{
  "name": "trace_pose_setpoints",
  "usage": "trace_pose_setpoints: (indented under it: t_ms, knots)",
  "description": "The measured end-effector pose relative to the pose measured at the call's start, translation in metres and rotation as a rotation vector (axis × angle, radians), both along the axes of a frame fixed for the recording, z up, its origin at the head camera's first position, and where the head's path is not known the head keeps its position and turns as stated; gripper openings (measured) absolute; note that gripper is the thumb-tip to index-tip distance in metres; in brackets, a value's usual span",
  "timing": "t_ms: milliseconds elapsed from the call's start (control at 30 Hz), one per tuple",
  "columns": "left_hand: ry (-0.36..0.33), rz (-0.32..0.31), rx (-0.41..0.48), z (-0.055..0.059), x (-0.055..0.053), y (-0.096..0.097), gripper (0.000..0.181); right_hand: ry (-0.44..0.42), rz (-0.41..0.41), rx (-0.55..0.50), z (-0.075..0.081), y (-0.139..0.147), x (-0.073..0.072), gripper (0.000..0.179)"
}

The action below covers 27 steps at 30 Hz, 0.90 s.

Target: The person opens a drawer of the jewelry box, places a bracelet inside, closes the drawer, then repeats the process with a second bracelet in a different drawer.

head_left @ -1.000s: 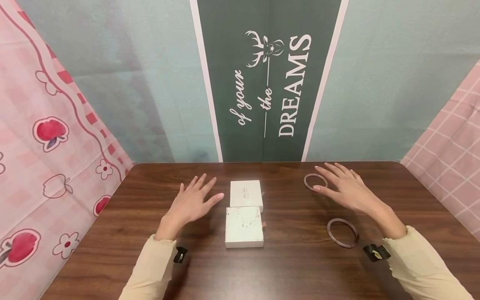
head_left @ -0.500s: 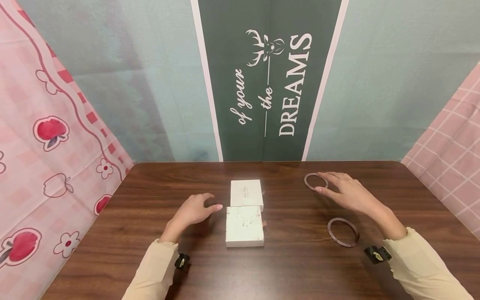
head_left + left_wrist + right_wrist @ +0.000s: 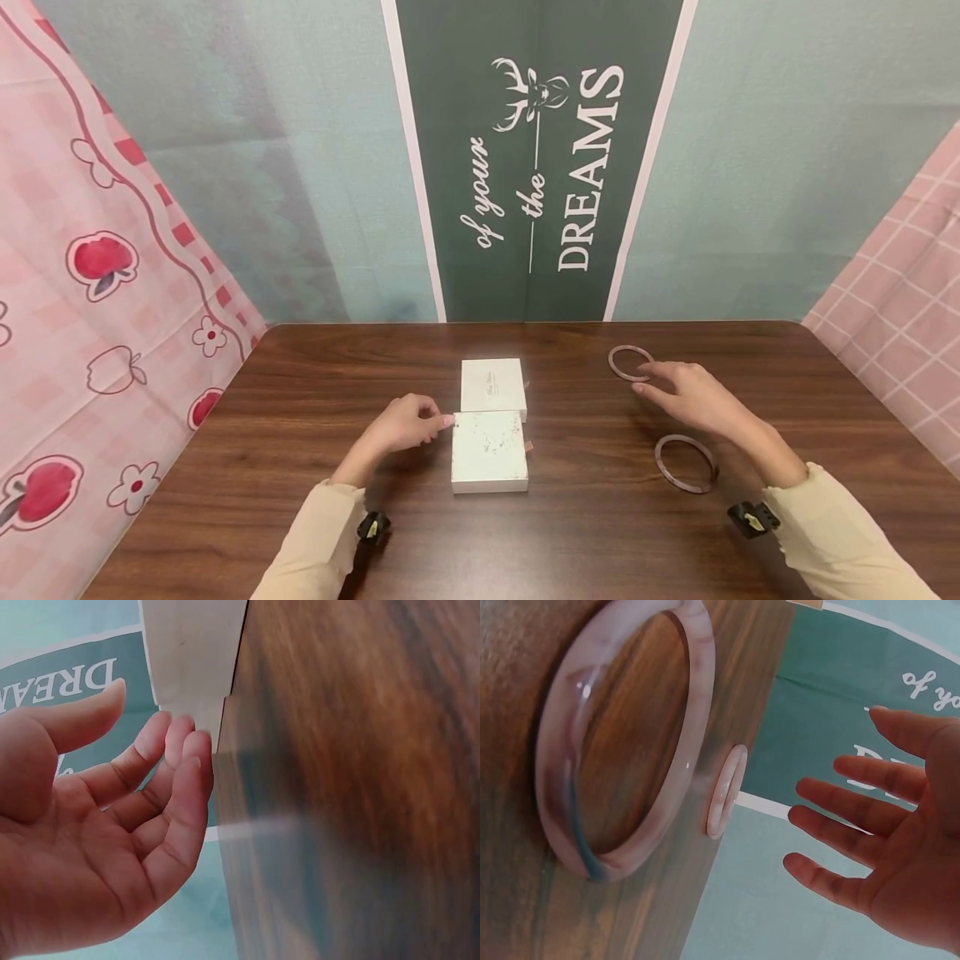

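Note:
Two flat white boxes lie in line on the table: the far box with small print, the near box with a speckled lid. My left hand is at their left side, thumb tip at the near box's far-left corner; contact is unclear. In the left wrist view, its fingers bend loosely by a pale box side. Over on the right, my right hand has thumb and fingertips at the far bangle. The right wrist view shows those fingers spread, gripping nothing. Nearer lies the mottled pinkish near bangle.
The brown wooden table ends against a green cloth backdrop with white lettering. Pink patterned cloths hang at the left and right. An orange ribbon tab pokes out of the near box's right side.
My left hand has moved right to the boxes, its fingers bending from spread. The right hand has lowered and drawn in its fingers at the far bangle. Boxes and bangles stay put.

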<state>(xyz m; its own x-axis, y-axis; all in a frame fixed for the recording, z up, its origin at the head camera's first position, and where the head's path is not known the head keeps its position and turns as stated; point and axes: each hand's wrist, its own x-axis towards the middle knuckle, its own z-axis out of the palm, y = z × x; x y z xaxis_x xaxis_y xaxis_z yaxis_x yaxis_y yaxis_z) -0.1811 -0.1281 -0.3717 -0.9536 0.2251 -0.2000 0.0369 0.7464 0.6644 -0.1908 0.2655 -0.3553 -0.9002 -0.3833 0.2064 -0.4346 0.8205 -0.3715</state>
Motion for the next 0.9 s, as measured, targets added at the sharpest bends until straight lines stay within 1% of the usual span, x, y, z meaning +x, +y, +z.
trace_pose_setpoints:
  t_ms: [167,400,500,733,900]
  knots:
    - [-0.042,-0.012,0.034,-0.005,-0.002,0.003,0.027,0.005,0.004,-0.013,-0.004,-0.002,0.000,0.033]
    - [-0.076,-0.044,0.091,-0.010,-0.004,0.006,0.028,0.015,0.035,-0.023,-0.009,-0.006,-0.002,0.028]
    - [-0.089,-0.055,0.105,-0.011,-0.004,0.008,0.029,0.014,0.042,-0.024,-0.009,-0.008,-0.002,0.028]
    - [-0.112,-0.059,0.136,-0.011,-0.004,0.009,0.028,-0.015,0.080,-0.025,-0.004,-0.013,-0.001,0.030]
    - [-0.114,-0.067,0.149,-0.012,-0.004,0.009,0.029,-0.027,0.093,-0.015,-0.006,-0.016,-0.002,0.029]
